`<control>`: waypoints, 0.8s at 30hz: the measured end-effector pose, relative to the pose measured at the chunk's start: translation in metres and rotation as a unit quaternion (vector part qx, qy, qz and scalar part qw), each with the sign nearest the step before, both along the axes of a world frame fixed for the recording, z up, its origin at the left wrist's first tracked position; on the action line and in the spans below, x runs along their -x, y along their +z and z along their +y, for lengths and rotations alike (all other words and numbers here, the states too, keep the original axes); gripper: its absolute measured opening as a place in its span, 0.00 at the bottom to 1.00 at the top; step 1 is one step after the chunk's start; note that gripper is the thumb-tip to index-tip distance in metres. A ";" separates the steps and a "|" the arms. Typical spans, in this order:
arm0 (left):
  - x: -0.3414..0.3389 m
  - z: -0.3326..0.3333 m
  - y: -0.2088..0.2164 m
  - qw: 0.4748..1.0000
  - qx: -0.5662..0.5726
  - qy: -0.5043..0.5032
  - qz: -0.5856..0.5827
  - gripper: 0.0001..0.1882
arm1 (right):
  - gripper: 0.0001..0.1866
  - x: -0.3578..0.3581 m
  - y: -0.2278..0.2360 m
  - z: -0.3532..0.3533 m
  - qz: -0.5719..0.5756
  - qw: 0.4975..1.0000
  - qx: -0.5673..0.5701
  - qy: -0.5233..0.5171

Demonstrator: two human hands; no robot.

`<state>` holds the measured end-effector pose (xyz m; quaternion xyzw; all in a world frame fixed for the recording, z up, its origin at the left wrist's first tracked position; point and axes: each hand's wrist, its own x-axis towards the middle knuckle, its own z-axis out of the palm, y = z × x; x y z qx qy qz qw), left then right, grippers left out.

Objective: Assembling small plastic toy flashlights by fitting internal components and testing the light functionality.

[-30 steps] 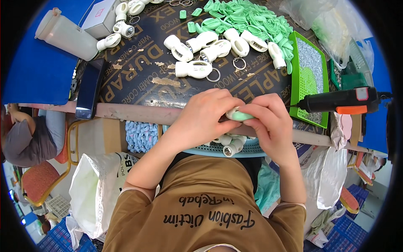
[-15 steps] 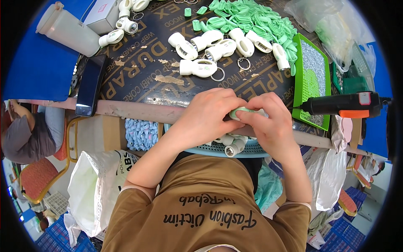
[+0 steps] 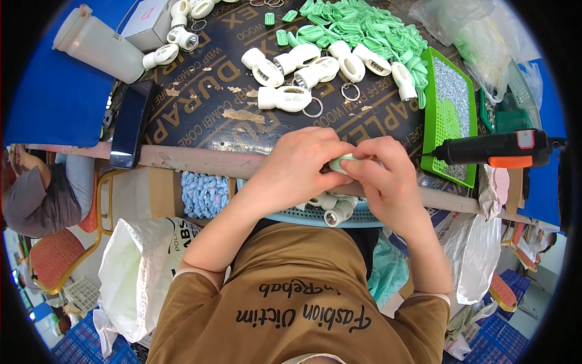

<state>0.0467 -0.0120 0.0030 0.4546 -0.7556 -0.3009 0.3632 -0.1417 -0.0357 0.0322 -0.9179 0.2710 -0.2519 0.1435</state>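
Observation:
My left hand (image 3: 306,162) and my right hand (image 3: 385,176) meet over the table's near edge, fingers closed on one small keychain flashlight (image 3: 339,164). Only a pale green and white bit of it shows between the fingertips; the rest is covered. Below them, a blue basket (image 3: 285,216) holds white flashlights (image 3: 339,212). On the table beyond lie several white keychain flashlights (image 3: 285,99), some with metal split rings (image 3: 313,108). Behind these is a heap of light green plastic pieces (image 3: 370,30).
A green tray (image 3: 431,109) of small silvery parts sits at right, beside a black power screwdriver (image 3: 485,148) with an orange trigger. At left are a dark phone (image 3: 130,124), a translucent jug (image 3: 100,45) and a white box (image 3: 148,24). Blue pieces (image 3: 204,194) fill a carton below.
My right hand has shifted slightly left and its fingers have bent a little differently over the flashlight. My left hand stays nearly in place.

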 end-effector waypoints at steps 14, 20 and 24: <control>0.000 0.002 0.004 0.998 -0.039 0.020 0.037 0.18 | 0.16 -0.006 0.008 0.002 -0.024 0.996 -0.072 -0.037; -0.001 0.002 0.004 0.999 -0.029 0.029 0.034 0.18 | 0.13 -0.009 0.015 -0.002 -0.021 0.991 -0.130 -0.037; -0.001 0.002 0.002 0.999 -0.016 0.023 0.039 0.17 | 0.14 -0.006 0.012 -0.004 -0.038 0.988 -0.146 -0.030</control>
